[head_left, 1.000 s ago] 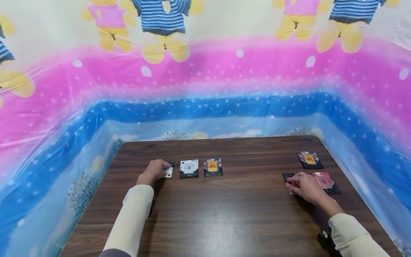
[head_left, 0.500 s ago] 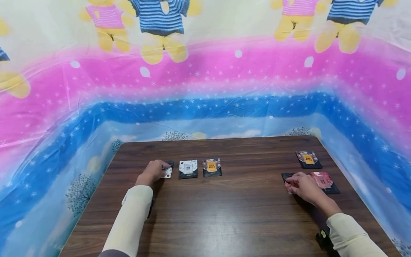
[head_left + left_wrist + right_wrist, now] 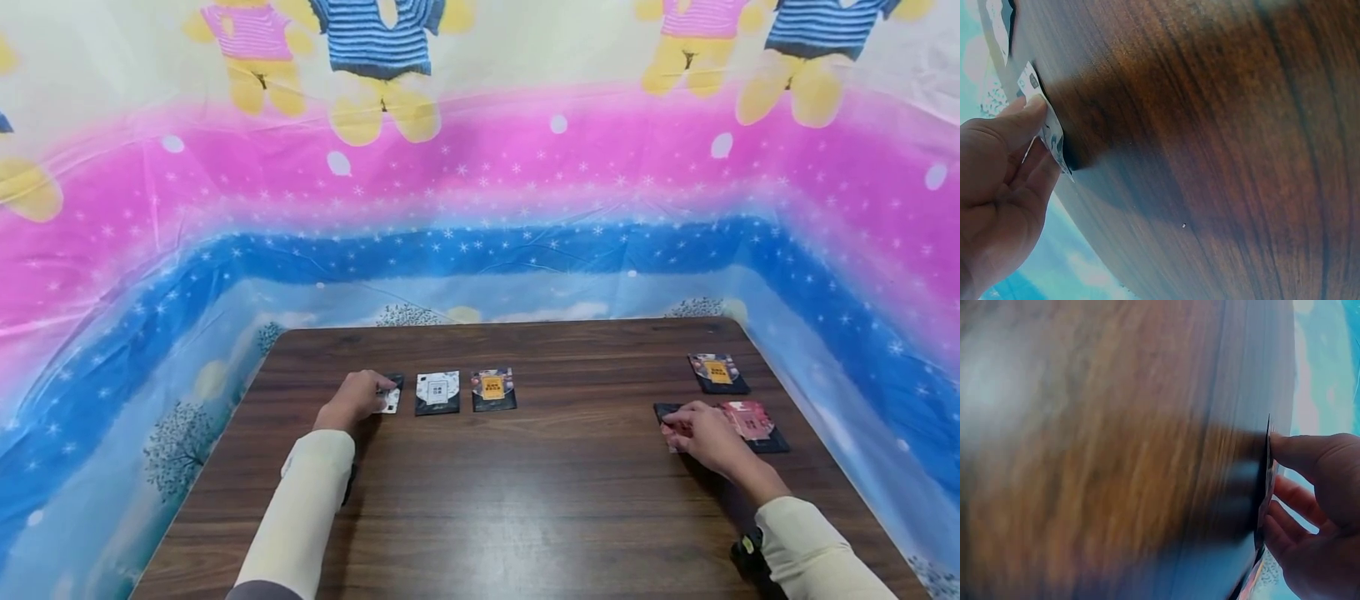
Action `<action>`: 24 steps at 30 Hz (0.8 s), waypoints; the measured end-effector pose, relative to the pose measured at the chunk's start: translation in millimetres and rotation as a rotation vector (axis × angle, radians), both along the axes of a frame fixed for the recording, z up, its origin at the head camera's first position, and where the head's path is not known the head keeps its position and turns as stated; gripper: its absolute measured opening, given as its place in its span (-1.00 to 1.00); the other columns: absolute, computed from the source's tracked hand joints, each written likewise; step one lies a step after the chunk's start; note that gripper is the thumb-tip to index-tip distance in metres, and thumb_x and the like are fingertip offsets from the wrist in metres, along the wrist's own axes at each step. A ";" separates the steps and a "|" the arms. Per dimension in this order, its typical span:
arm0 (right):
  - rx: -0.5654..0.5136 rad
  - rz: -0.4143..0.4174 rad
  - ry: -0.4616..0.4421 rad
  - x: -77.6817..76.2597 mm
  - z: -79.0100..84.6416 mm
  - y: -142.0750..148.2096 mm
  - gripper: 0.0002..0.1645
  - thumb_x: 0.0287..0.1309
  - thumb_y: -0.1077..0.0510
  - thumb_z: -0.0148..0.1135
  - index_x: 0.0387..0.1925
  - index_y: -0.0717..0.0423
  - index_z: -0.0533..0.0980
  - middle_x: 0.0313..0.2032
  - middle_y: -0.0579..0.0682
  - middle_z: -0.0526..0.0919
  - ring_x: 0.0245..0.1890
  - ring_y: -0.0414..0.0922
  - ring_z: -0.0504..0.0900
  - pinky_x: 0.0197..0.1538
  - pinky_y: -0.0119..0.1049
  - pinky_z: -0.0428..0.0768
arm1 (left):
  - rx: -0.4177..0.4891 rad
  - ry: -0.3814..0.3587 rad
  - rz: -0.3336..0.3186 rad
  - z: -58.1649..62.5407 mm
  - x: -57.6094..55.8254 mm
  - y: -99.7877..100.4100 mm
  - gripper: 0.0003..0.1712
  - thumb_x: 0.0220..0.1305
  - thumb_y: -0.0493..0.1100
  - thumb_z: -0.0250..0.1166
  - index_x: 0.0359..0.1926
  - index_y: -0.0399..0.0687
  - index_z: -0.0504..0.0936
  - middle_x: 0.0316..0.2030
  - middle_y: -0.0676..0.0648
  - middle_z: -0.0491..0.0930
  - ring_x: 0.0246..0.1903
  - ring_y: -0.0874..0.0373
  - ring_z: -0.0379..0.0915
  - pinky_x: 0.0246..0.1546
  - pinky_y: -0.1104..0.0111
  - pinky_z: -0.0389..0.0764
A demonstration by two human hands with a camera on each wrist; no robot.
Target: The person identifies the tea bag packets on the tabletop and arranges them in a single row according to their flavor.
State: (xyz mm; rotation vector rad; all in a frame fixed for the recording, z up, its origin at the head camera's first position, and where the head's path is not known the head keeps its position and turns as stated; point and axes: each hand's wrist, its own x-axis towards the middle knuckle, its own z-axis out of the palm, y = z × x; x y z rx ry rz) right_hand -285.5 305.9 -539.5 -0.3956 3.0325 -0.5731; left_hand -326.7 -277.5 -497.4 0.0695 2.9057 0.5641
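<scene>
On the left side of the table, my left hand (image 3: 351,400) pinches a small flat black-and-white sachet (image 3: 391,404), partly hidden by the fingers. In the left wrist view the thumb lies across the face of this sachet (image 3: 1054,136), with other fingers along its edge. Over on the right, my right hand (image 3: 707,436) holds a red-and-black sachet (image 3: 663,410) at its edges, mostly covered by the hand. The right wrist view shows that sachet (image 3: 1268,478) nearly edge-on, low over the wood. Another red-and-black sachet (image 3: 752,423) lies right beside this hand.
A white-and-black sachet (image 3: 437,393) and an orange-labelled one (image 3: 493,390) lie in a row right of my left hand. A second orange-labelled sachet (image 3: 718,373) lies behind my right hand. Printed cloth (image 3: 480,200) hangs around the brown wooden table (image 3: 510,500).
Both hands stay at their sachets with almost no movement. The whole head view shifts slightly; the other sachets lie where they were.
</scene>
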 end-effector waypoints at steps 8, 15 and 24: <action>0.001 0.037 0.051 -11.4 -3.9 -20.5 -0.65 0.22 0.21 0.39 0.05 0.16 0.70 0.02 0.25 0.62 0.06 0.24 0.58 0.16 0.26 0.47 | 0.013 0.001 0.004 -0.4 0.5 -0.2 -0.54 0.32 -0.40 0.28 0.22 -0.09 0.68 0.28 -0.33 0.53 0.24 -0.22 0.48 -0.08 0.16 0.58; -0.020 0.041 0.062 -20.9 -4.3 -39.4 -0.66 0.21 0.19 0.40 0.02 0.17 0.71 -0.02 0.21 0.64 0.03 0.20 0.58 0.16 0.21 0.46 | -0.009 0.015 -0.013 0.4 -0.4 0.1 -0.55 0.32 -0.40 0.28 0.21 -0.09 0.69 0.27 -0.33 0.55 0.22 -0.23 0.50 -0.15 0.20 0.55; -0.041 0.075 0.074 -29.1 -3.4 -60.7 -0.65 0.22 0.20 0.39 0.04 0.17 0.70 -0.01 0.19 0.64 0.06 0.17 0.57 0.23 0.19 0.40 | 0.014 0.005 0.016 -0.3 -0.1 -0.7 -0.56 0.33 -0.39 0.28 0.19 -0.07 0.70 0.28 -0.32 0.54 0.20 -0.22 0.51 -0.16 0.20 0.57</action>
